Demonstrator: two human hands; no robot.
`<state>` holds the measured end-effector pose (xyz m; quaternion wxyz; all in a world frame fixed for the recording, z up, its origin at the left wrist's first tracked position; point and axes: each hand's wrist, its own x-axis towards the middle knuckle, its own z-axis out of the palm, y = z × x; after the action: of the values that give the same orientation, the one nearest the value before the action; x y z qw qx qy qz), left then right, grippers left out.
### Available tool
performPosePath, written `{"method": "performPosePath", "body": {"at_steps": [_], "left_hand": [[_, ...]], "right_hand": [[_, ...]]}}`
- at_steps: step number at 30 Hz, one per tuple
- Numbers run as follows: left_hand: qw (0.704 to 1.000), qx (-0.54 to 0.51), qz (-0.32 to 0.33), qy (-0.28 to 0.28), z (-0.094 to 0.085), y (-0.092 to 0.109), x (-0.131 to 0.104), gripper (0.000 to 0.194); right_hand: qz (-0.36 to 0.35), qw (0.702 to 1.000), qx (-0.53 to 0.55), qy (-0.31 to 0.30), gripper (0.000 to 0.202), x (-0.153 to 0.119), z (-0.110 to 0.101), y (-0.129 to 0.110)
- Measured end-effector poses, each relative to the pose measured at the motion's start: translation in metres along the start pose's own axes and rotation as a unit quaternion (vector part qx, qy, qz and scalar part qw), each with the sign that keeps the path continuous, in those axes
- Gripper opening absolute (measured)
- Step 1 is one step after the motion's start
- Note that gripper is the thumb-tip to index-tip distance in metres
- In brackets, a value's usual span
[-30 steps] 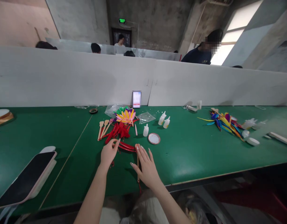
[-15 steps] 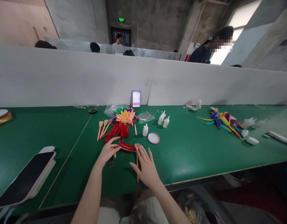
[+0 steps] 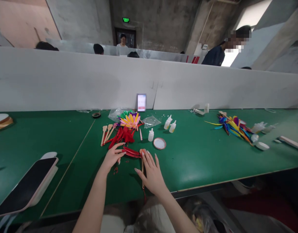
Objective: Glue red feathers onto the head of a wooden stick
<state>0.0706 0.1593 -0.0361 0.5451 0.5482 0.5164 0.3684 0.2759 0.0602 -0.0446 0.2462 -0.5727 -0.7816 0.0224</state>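
Observation:
In the head view, two red feathers lie side by side, their right ends against the rounded head of a flat wooden handle. My left hand holds the left end of these feathers, its index finger raised a little. My right hand lies over the handle's head with fingers stretched out, fingertips touching where feathers and wood meet, thumb apart. A red cord hangs from the handle's lower end. Beyond my hands sit a pile of red feathers and a fan of pink and yellow feathers.
Several wooden handles lie left of the pile. Small white squeeze bottles and a round white dish stand to the right. A phone leans on the white partition. Colourful feathers lie far right; a black-topped device stands left.
My hands, the feathers and the handle show almost no movement. Behind the partition, a person at the right has shifted further right.

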Motion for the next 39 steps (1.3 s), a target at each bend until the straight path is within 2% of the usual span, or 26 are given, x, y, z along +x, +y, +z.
{"method": "performPosePath", "body": {"at_steps": [8,12,16,18,21,27,33,39], "left_hand": [[1.000,0.003,0.001,0.002,0.001,0.002,-0.002,0.063],[1.000,0.000,0.003,0.007,0.002,0.003,-0.002,0.063],[1.000,0.002,-0.003,0.004,0.002,0.003,-0.001,0.064],[1.000,0.003,-0.005,0.001,0.001,0.003,0.000,0.065],[1.000,0.001,0.000,-0.007,0.000,0.001,0.001,0.065],[1.000,-0.005,-0.001,0.000,0.000,0.000,0.000,0.064],[1.000,-0.010,-0.006,0.007,0.001,0.002,0.000,0.060],[1.000,-0.009,-0.009,0.008,0.001,0.002,0.000,0.063]], "right_hand": [[0.006,1.000,0.015,-0.004,0.068,0.000,0.000,-0.001],[0.025,0.998,0.048,0.029,0.067,0.000,0.001,0.003],[0.081,0.987,0.087,0.108,0.037,0.005,0.005,0.016],[0.096,0.982,0.104,0.124,0.021,0.011,0.006,0.022],[0.098,0.980,0.119,0.123,0.010,0.022,0.004,0.024],[0.098,0.985,0.111,0.090,0.011,0.039,0.000,0.020],[0.098,0.988,0.098,0.062,0.012,0.042,-0.001,0.019],[0.092,0.990,0.088,0.059,0.012,0.043,0.000,0.018]]}}
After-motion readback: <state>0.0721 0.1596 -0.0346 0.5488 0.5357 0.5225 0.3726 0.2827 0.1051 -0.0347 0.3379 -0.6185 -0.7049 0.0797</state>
